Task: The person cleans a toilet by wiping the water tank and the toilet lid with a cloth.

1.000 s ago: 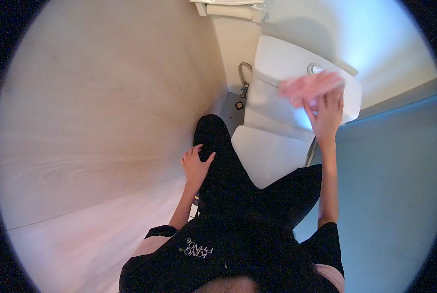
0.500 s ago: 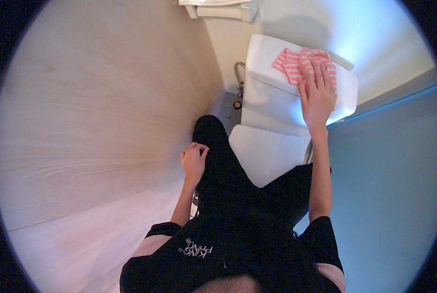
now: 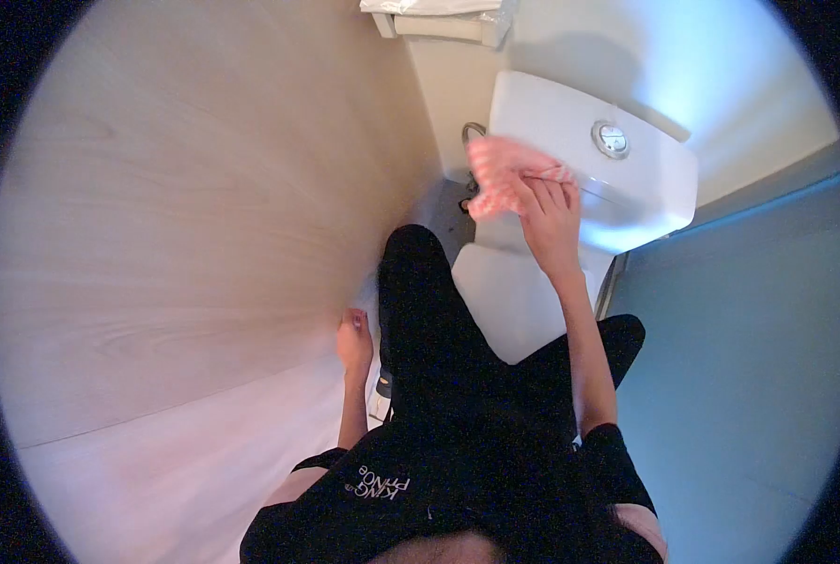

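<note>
Pink-and-white striped cloth (image 3: 503,167), blurred, at left front of white toilet cistern (image 3: 537,105), contact unclear | right hand (image 3: 553,228): fingers close together, gripping cloth's near edge | left hand (image 3: 354,340): beside black trousers (image 3: 420,320), fingers curled, contents indiscernible | handling, judged: flat pad, even pressure, overlapping strokes

Toilet tank (image 3: 660,177): white, lid top curved, round flush button (image 3: 612,139) set into it. Wall shelf (image 3: 385,24), top of view: white item (image 3: 443,6) in clear plastic lying on it.
</note>
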Motion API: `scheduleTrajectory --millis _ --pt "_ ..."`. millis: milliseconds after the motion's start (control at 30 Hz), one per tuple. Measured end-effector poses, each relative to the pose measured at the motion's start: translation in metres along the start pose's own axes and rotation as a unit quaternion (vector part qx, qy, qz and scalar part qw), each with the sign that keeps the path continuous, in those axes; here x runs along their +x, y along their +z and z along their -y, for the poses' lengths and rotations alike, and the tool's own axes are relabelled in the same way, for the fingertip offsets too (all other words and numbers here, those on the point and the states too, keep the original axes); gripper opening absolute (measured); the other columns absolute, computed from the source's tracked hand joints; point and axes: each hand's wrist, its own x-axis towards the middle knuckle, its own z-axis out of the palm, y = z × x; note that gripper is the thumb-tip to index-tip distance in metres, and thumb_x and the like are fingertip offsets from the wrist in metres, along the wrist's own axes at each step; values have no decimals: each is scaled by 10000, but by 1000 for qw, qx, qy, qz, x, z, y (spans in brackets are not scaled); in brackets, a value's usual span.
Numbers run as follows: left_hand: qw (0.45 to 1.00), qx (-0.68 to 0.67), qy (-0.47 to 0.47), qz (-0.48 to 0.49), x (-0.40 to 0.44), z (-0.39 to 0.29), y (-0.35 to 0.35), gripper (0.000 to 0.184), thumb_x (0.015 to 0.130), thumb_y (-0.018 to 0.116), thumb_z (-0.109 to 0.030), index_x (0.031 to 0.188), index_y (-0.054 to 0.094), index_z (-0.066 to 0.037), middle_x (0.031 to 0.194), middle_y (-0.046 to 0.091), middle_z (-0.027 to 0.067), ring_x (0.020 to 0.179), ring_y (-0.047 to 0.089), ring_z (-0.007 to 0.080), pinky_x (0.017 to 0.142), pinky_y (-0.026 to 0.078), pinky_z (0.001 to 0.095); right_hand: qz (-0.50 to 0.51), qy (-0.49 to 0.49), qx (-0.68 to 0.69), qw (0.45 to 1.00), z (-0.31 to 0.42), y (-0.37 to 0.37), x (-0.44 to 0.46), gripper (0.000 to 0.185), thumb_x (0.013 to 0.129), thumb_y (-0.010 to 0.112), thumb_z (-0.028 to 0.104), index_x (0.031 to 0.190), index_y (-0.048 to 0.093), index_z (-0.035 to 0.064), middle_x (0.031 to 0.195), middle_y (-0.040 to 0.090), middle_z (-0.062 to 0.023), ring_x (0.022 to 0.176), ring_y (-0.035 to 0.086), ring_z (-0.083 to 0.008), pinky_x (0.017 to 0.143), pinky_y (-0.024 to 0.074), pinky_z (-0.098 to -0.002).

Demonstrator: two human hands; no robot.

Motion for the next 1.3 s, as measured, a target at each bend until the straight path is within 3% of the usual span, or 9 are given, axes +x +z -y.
scheduleTrajectory --millis 233,333,433,633,733,867,1000,1100,1300 --pt "942 -5 324 86 6 -75 -10 460 846 486 62 1190 677 -177 1209 485 148 1184 446 338 989 376 427 25 -88 -26 995 -20 7 -7 273 803 574 186 1059 660 146 1146 616 -9 1100 559 -174 976 374 -395" --pt "955 96 259 106 12 -72 -12 605 779 456 113 1205 676 -256 1283 437 146 1232 391 354 1046 310 467 23 -93 -28 995 -21 -1 -6 257 790 586 187 1028 672 143 1144 618 -6 1094 562 -178 968 380 -385" --pt "980 4 161 -116 20 -71 1 725 744 438 132 1250 642 -345 1278 448 155 1217 406 354 1055 292 472 28 -86 -18 996 -23 0 -9 258 775 597 183 1016 677 140 1140 617 -11 1090 562 -182 965 383 -388" --pt "931 190 310 17 4 -68 -19 796 736 457 133 1420 484 -274 1281 449 190 1233 410 369 1055 305 486 -93 -11 -40 995 -21 3 -5 243 777 683 174 1018 680 146 1209 579 -41 1234 480 -248 1052 315 -504" --pt "969 162 185 -19 12 -59 -12 697 726 468 140 1325 559 -204 1281 456 185 1225 424 373 1044 335 465 -162 109 6 981 -19 -25 26 271 784 712 206 1049 685 159 1296 548 -69 1333 391 -321 1102 244 -574" --pt "967 20 254 21 6 -84 -4 545 709 469 149 1143 623 -142 1255 483 174 1205 439 368 1019 360 445 -29 -49 -64 996 -31 24 -7 389 826 609 247 1208 645 183 1407 501 -50 1403 326 -316 1139 259 -572" --pt "966 23 253 35 8 -66 1 499 724 462 152 1108 626 -121 1227 503 175 1196 445 364 1025 358 443 213 -120 114 963 -61 99 -91 264 810 579 187 1050 688 180 1303 584 0 1324 446 -205 1127 327 -452" --pt "973 -17 229 -30 8 -68 -5 416 727 479 141 1030 644 -92 1196 517 161 1181 447 364 1019 360 433 105 -302 -96 943 -86 83 -98 254 814 576 185 1040 693 179 1201 623 9 1273 489 -203 1107 352 -445" --pt "972 24 231 -23 -3 -84 0 364 698 482 153 947 651 -51 1166 530 153 1180 444 355 996 368 423 -31 -33 -10 999 -52 -11 -11 288 816 591 211 1087 689 196 1188 622 38 1224 509 -167 1109 357 -406"
